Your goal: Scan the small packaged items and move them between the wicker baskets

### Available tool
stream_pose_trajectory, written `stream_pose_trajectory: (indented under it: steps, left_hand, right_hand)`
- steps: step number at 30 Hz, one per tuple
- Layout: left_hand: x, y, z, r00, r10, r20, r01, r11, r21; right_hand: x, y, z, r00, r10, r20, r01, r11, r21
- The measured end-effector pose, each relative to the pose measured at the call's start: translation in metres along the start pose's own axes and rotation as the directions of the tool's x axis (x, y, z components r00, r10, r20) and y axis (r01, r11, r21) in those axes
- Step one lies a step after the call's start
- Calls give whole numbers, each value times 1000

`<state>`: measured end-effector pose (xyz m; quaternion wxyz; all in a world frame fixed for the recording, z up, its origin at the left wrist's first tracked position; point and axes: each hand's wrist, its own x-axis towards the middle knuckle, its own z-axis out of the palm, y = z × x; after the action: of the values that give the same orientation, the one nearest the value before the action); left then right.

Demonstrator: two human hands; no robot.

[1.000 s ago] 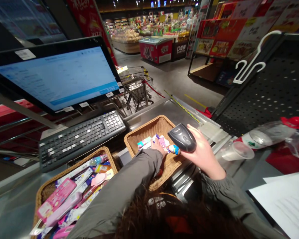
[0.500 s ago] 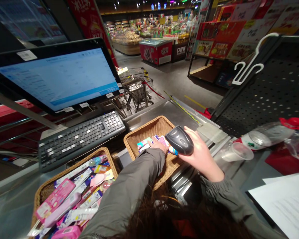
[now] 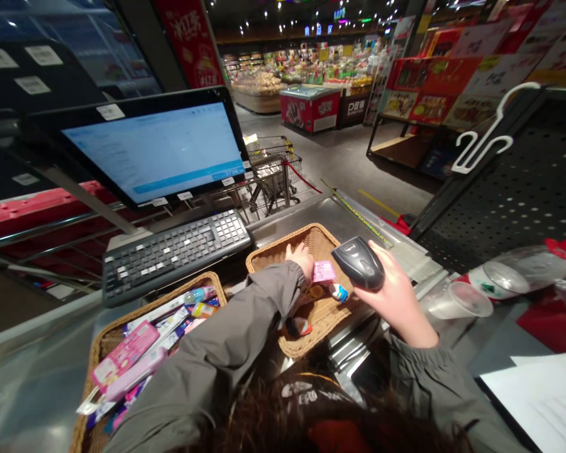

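My right hand (image 3: 390, 296) is wrapped around a black handheld barcode scanner (image 3: 359, 263), held above the right edge of a wicker basket (image 3: 263, 259). My left hand (image 3: 302, 259) is inside that basket near its far side, fingers apart. Beside it lies a pink packet (image 3: 324, 271). A small blue and white item (image 3: 339, 292) and a dark item with red and white (image 3: 300, 326) also lie in the basket. My sleeve and hand cover part of its inside, so what is beneath them is hidden.
At left, another wicker basket (image 3: 92, 371) holds pink cases and several packets. Behind it are a keyboard (image 3: 179, 248) and a monitor (image 3: 165, 148). At right are a plastic cup (image 3: 460, 301), papers (image 3: 540, 396) and a perforated panel (image 3: 514, 182) with a white hook (image 3: 481, 148).
My left hand has shifted toward the far left of the basket, away from the pink packet. The green and white packets there no longer show. The scanner stays in my right hand; the view has shifted.
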<state>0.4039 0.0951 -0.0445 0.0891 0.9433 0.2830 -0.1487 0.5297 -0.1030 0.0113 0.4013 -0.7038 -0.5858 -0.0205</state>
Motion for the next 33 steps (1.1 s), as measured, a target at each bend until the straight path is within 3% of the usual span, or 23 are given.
stream_pose_trajectory:
  steps: [2, 3, 5, 7, 12, 18, 21, 28, 33]
  left_hand:
    - [-33, -15, -30, 996, 1, -86, 3, 999, 42]
    - [-53, -22, -43, 982, 10, -191, 9, 995, 97]
    - [-95, -37, -63, 918, 27, -395, 50, 982, 182]
    - [-134, -51, -74, 828, 4, -561, 141, 966, 215]
    - [-203, -82, -75, 603, -1, -797, 302, 926, 227]
    - [-250, -105, -73, 426, -60, -903, 445, 883, 151]
    - [-269, -112, -71, 397, -72, -915, 466, 874, 133]
    - [-295, -127, -63, 380, -96, -920, 464, 880, 100]
    - [-303, -136, -58, 398, -88, -913, 447, 888, 109]
  right_hand:
    - [2, -8, 3, 1000, -17, -9, 17, 1000, 13]
    - [2, -13, 5, 999, -29, -12, 30, 999, 18]
    - [4, -22, 9, 997, -71, -12, 72, 997, 19]
    - [6, -32, 15, 991, -135, -10, 135, 991, 15]
    - [15, -68, 27, 956, -294, 10, 293, 955, 56]
    - [21, -126, 35, 887, -461, 28, 456, 885, 94]
    - [18, -149, 40, 855, -518, 40, 512, 853, 99]
    - [7, -174, 52, 827, -554, 92, 544, 831, 113]
    - [0, -184, 55, 835, -544, 84, 537, 838, 98]
